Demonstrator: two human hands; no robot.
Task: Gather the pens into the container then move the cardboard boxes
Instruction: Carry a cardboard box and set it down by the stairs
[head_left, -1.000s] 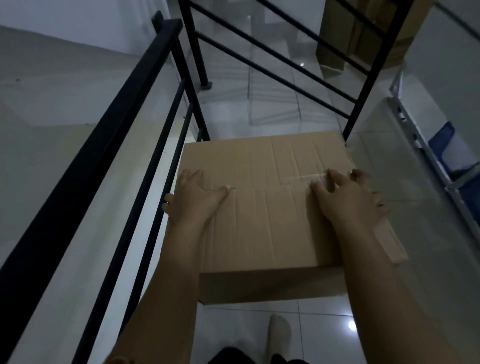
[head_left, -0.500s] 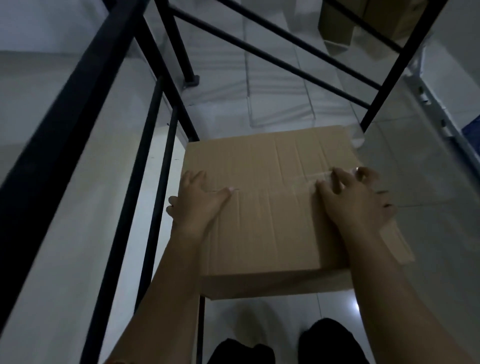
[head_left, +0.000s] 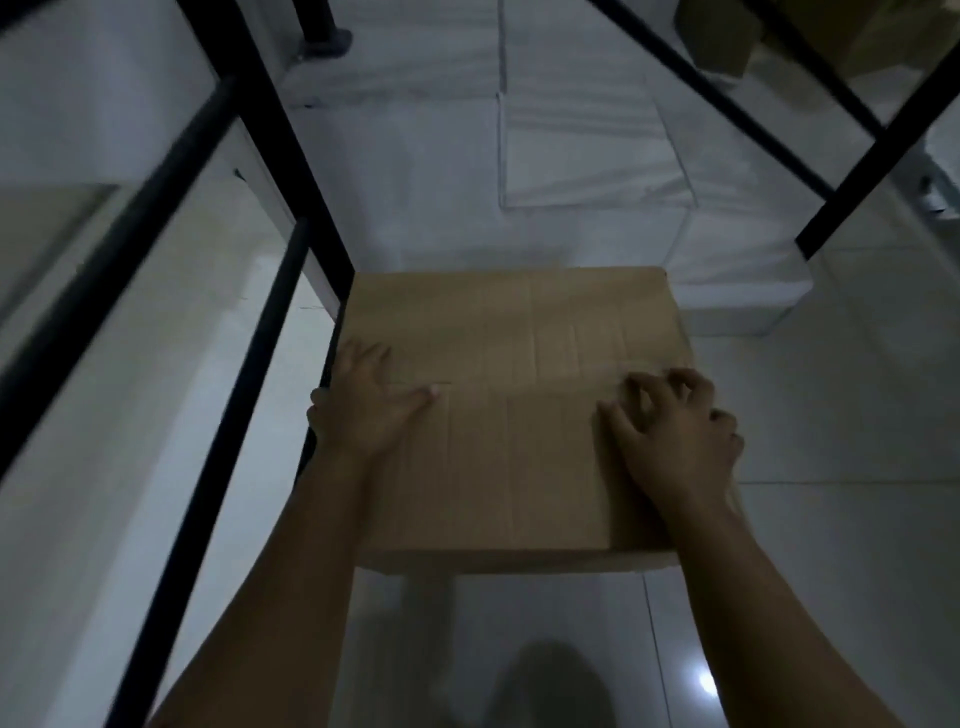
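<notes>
Holding: cardboard box (head_left: 519, 415), closed, carried in front of the person above the floor, its top face toward the camera.
Box position: centre of view, its left edge just beside the black railing, its far edge over the top stair step.
Box surface: plain brown corrugated card, flap seam running across the middle, creases visible; blurred in part.
Left hand (head_left: 363, 410): lies on the box's left edge, thumb stretched flat along the seam, fingers wrapped over the side; grip closed on the box.
Right hand (head_left: 675, 431): sits on the box's right edge, fingers bent with tips on the top face, outer fingers curled over the side; grip closed on the box.
Forearms: both bare, reaching up from the lower corners of view to the box.
Railing (head_left: 244, 364): black metal bars and posts, running along the left and crossing the upper right.
Floor (head_left: 831, 519): pale glossy tiles, a light glare at lower right.
Stairs (head_left: 597, 156): pale steps descending beyond the box.
Other boxes (head_left: 727, 41): brown cardboard at the upper right, beyond the railing, well apart from the carried box, only partly in view.
Foot area: dark blurred shape on the floor beneath the box; I cannot tell what it is.
</notes>
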